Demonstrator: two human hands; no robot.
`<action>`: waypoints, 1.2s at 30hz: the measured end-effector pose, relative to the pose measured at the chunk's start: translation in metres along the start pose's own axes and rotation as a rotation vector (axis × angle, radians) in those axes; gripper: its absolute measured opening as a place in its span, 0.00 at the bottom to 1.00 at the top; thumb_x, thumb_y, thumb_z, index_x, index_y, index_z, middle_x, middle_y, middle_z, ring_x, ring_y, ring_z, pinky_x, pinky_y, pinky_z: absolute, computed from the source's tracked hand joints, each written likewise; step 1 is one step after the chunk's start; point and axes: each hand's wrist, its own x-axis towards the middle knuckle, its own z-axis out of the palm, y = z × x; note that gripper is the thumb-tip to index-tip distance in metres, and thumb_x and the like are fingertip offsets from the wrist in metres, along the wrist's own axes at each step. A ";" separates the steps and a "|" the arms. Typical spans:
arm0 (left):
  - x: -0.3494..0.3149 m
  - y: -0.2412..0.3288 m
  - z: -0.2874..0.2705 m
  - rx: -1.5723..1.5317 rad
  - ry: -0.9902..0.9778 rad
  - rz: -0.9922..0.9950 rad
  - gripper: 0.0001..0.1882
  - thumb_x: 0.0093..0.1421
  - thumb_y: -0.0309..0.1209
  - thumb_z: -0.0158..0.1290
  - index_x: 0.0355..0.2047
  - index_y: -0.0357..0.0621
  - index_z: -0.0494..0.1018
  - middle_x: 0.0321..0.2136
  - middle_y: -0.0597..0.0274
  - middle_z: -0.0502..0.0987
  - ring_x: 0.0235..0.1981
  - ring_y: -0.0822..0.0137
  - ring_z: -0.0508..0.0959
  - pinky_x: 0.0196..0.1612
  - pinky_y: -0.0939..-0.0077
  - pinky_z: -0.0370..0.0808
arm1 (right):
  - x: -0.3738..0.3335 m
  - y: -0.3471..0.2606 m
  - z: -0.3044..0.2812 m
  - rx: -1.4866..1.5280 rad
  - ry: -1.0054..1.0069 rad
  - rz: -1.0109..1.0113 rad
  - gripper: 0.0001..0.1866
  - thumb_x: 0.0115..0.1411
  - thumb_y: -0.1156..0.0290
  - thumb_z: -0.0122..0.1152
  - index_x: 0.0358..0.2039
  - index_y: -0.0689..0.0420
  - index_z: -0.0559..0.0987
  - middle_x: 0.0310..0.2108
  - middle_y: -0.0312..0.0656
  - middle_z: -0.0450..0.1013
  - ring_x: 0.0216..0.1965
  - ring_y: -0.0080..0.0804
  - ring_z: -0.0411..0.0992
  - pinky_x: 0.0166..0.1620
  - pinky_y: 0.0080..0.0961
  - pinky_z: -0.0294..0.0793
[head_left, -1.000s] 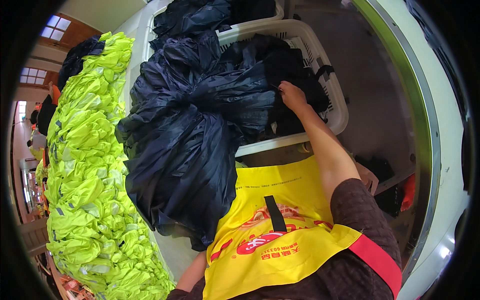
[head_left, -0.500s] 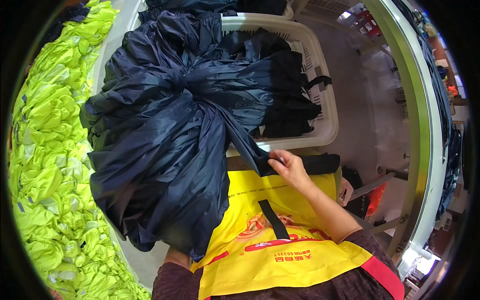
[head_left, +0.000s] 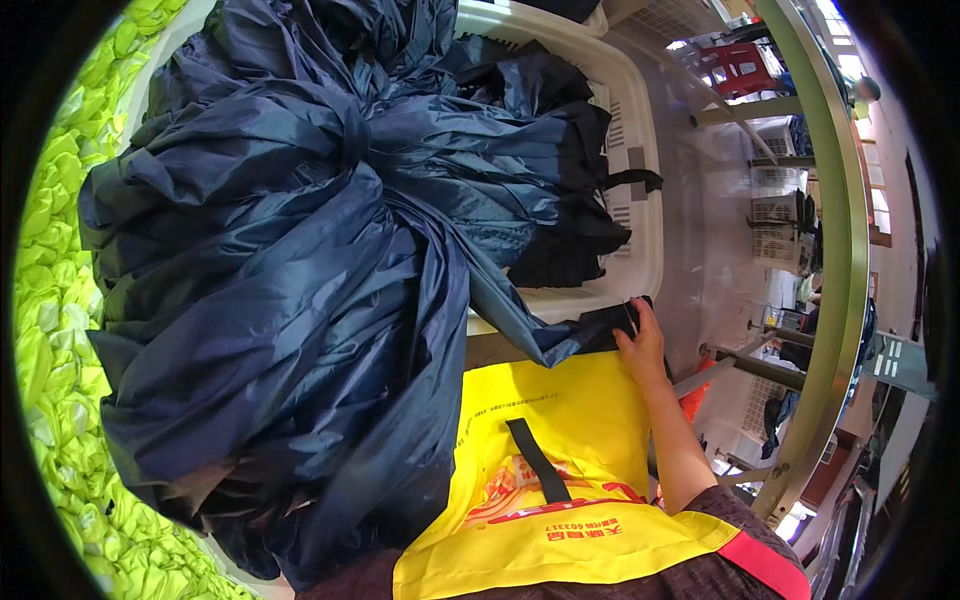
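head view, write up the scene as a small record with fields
right hand: grips the black end of a navy cloth strip
left hand: cannot be made out
navy cloth bundle: large, gathered near its upper middle
white basket: slotted sides, black cloth inside
apron: yellow, worn by the person
far left: heaped neon yellow-green cloth

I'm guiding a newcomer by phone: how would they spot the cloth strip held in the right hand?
Find the big navy bundle left of the yellow apron. From its gathered middle, one strip runs down to the right hand. Unlike the cloth inside the white basket, its black end sits outside.
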 end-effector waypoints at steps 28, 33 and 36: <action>-0.155 0.079 -0.122 0.850 -0.470 0.771 0.17 0.50 0.39 0.48 0.30 0.37 0.74 0.30 0.44 0.76 0.33 0.48 0.76 0.34 0.61 0.72 | -0.120 -0.013 -0.114 1.040 0.431 -0.244 0.10 0.42 0.87 0.53 0.21 0.58 0.65 0.30 0.36 0.67 0.23 0.18 0.59 0.25 0.13 0.57; -0.330 0.254 -0.158 -0.293 -0.313 1.045 0.08 0.57 0.30 0.49 0.29 0.36 0.72 0.18 0.65 0.71 0.20 0.73 0.69 0.26 0.82 0.67 | -0.158 -0.050 -0.148 0.536 0.227 -0.734 0.11 0.35 0.84 0.55 0.21 0.57 0.69 0.35 0.47 0.72 0.32 0.46 0.69 0.35 0.31 0.70; -0.375 0.317 -0.131 -0.287 -0.115 1.350 0.17 0.50 0.33 0.57 0.39 0.38 0.72 0.32 0.59 0.74 0.32 0.69 0.73 0.33 0.81 0.70 | -0.165 -0.067 -0.157 0.426 0.136 -0.907 0.08 0.39 0.80 0.60 0.22 0.57 0.71 0.35 0.45 0.73 0.33 0.46 0.70 0.36 0.31 0.72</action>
